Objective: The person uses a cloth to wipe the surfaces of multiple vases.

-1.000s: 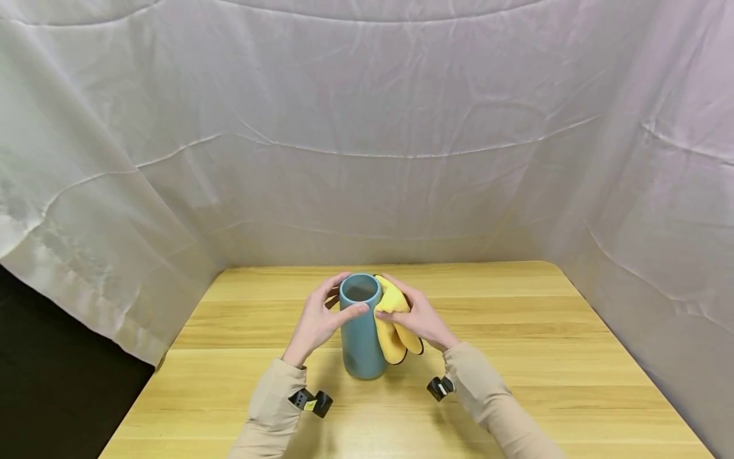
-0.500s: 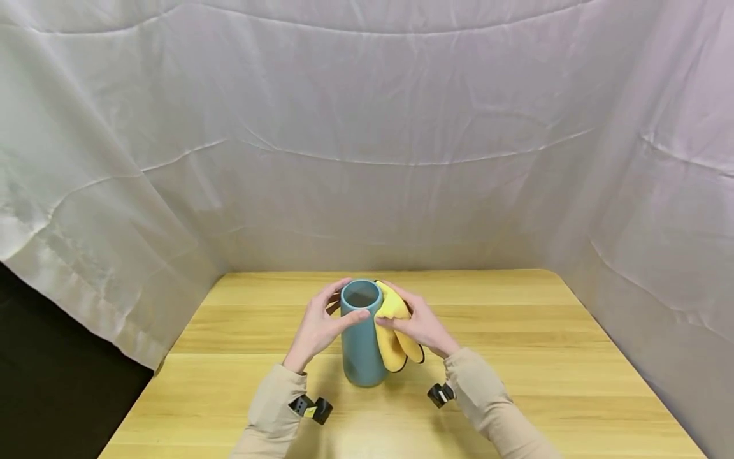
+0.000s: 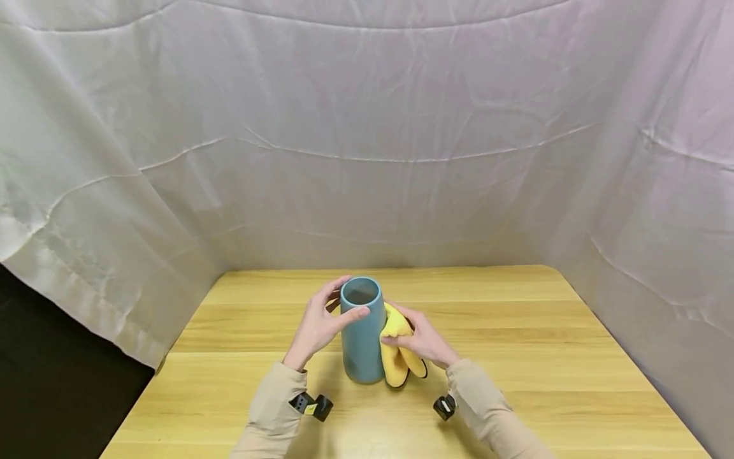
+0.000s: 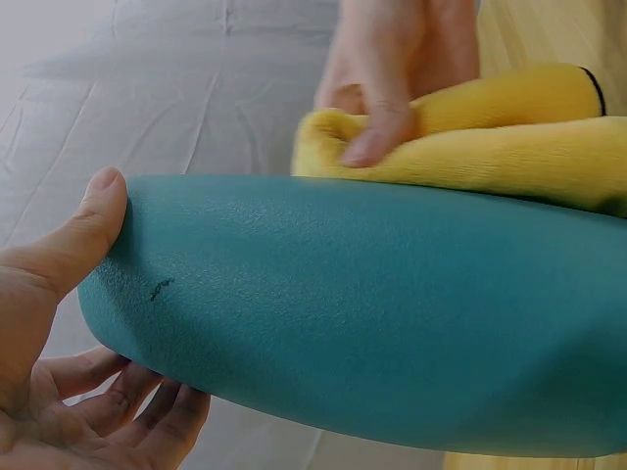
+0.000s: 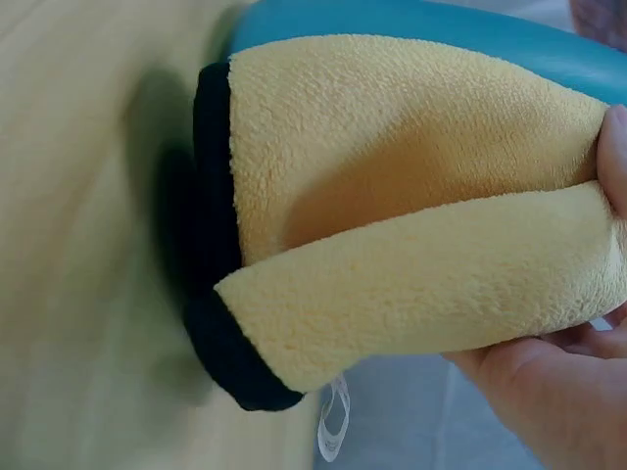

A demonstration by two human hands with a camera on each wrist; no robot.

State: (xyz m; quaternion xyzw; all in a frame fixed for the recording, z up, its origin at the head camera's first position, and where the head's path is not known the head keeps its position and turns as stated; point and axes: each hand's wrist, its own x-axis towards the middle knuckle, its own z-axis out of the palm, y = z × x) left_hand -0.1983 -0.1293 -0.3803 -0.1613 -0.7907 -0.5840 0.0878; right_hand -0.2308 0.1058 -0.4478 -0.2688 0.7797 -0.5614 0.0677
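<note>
A tall blue-green vase [image 3: 362, 347] stands upright on the table, its round mouth facing up. My left hand [image 3: 317, 324] grips it near the rim, thumb on the front and fingers round the far left side. In the left wrist view a small dark mark shows on the vase [image 4: 343, 313] near the thumb. My right hand [image 3: 423, 338] holds a bunched yellow cloth [image 3: 395, 357] with dark edging against the vase's right side. Two folds of the cloth [image 5: 392, 147] hang down in the right wrist view, and a pale loop dangles beneath them.
The wooden table [image 3: 516, 357] spreads to both sides of the hands. Grey-white curtains [image 3: 378, 134] enclose its back and sides. A black area [image 3: 51, 363] lies past the left edge. Each sleeve carries a small black wrist camera [image 3: 323, 408].
My right hand has slid the yellow cloth down along the vase's right side, from beside the rim to lower on the wall. The left hand keeps its grip, and the vase stays in place.
</note>
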